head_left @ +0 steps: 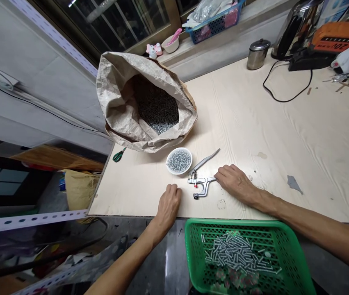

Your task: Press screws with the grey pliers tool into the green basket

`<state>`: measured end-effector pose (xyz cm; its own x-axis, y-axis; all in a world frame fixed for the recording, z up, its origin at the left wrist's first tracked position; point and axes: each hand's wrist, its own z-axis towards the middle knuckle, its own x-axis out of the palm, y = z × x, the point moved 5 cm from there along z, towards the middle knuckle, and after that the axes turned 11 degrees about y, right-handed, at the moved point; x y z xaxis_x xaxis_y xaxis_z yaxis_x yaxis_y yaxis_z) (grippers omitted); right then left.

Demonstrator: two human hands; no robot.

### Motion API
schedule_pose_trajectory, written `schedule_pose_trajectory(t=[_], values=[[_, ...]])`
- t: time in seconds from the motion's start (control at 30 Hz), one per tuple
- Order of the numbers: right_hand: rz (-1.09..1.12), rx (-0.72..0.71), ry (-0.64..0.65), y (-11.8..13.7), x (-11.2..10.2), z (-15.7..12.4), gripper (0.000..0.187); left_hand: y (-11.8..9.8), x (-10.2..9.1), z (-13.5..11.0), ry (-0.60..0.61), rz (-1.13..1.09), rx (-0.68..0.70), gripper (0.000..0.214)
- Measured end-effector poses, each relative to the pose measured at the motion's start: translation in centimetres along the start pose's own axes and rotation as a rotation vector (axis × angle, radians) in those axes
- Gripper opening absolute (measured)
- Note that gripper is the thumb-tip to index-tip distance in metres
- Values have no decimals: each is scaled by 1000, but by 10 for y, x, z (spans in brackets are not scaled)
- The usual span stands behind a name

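On the wooden table (232, 119), silver hand pliers (205, 180) lie with their long handles spread apart; a spring and a small red tip show at the head. My right hand (235, 183) is closed around the end of the lower handle. To the left of the pliers, my left hand (168, 203) rests near the table's front edge with its fingers curled in. Whatever those fingers may hold is hidden. Just beyond the pliers stands a white bowl (179, 173), full of small shiny metal pieces that look like screws or springs (179, 160).
A green basket (189, 256) below the table edge contains similar, longer metal pieces (234, 252). Behind the bowl, an open woven sack (115, 90) holds many dark pieces. Green-handled scissors (118, 156) lie left. A metal canister (258, 55) and black cable (280, 100) are at the back right.
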<state>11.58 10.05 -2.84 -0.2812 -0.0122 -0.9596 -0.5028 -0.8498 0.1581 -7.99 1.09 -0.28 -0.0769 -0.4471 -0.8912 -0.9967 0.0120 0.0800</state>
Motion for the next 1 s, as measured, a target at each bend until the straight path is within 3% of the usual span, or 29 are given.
schedule_pose_trajectory(t=[0.1, 0.2, 0.3, 0.47, 0.63, 0.87, 1.0], values=[[-42, -26, -19, 0, 0, 0, 27, 6, -5, 3, -94, -428, -30, 14], [-79, -50, -46, 3, -6, -2, 30, 9, 2, 7, -28, -1011, -135, 20], [-122, -69, -104, 8, -17, -5, 32, 2, 8, 8, -29, -1318, -181, 33], [-153, -112, -174, 15, -29, -9, 30, -11, 16, 7, -57, -1413, -189, 32], [-131, -102, -146, 12, -23, -10, 31, -11, 20, 12, -27, -1383, -175, 30], [-71, -56, -83, 6, -11, -8, 32, -13, 15, 26, 305, -1422, -241, 33], [-61, -52, -89, 6, -10, -7, 30, -14, 16, 26, 233, -1440, -256, 32]])
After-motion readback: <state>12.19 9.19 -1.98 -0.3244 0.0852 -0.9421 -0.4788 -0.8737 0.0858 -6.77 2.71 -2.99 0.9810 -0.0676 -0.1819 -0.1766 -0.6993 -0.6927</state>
